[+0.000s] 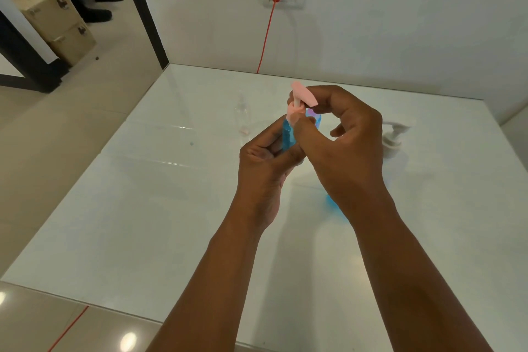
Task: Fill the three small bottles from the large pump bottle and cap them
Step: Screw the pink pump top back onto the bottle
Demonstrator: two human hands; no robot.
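Left hand (268, 163) grips the blue bottle (286, 134); right hand (345, 140) fingers pinch its pink cap (303, 93). Keep it upright, twist squarely.

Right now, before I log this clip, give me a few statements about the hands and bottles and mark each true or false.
1. The left hand grips a small bottle of blue liquid. True.
2. The right hand pinches the pink pump cap on that bottle. True.
3. The large pump bottle lies on the floor. False: it stands on the table, right of the hands.
4. The clear small bottle behind is full of blue liquid. False: it looks empty.
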